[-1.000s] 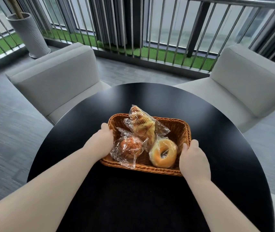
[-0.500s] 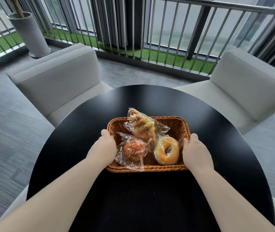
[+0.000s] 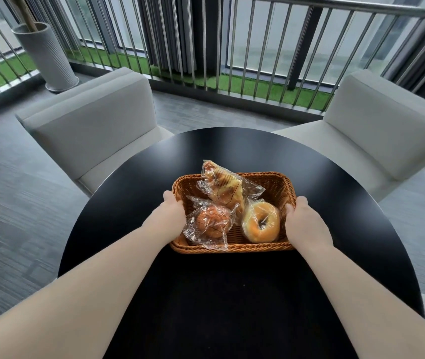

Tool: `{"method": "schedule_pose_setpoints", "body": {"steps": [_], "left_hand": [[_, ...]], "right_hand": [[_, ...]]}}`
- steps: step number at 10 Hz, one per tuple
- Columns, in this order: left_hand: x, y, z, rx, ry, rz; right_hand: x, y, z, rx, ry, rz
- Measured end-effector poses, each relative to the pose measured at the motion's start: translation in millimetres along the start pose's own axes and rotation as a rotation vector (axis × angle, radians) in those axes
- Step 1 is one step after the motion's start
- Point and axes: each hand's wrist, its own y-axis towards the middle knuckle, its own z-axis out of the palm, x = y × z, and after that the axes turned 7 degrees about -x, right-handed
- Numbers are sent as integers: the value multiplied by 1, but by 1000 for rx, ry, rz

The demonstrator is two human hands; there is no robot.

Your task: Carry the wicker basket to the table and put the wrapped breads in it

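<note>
Head view shows your left hand point(image 3: 166, 220) and right hand point(image 3: 306, 224) clasping the short ends of the wicker basket point(image 3: 276, 187), which sits on the round black table point(image 3: 335, 203). Three wrapped breads point(image 3: 221, 189) lie inside it. Two pale grey armchairs point(image 3: 95, 128) stand beyond the table, then grey floor, a metal railing point(image 3: 258, 47) and a ribbed grey planter point(image 3: 48, 55).
</note>
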Motion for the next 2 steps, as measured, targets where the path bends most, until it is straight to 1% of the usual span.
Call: {"method": "schedule_pose_setpoints", "body": {"steps": [1,2], "left_hand": [[6,6,-15,5,-473,-275],[14,-4,-29,-43,-407,-250]], "right_hand": [[-4,3,-13,164,185,95],[-4,-8,-44,147,195,94]]}}
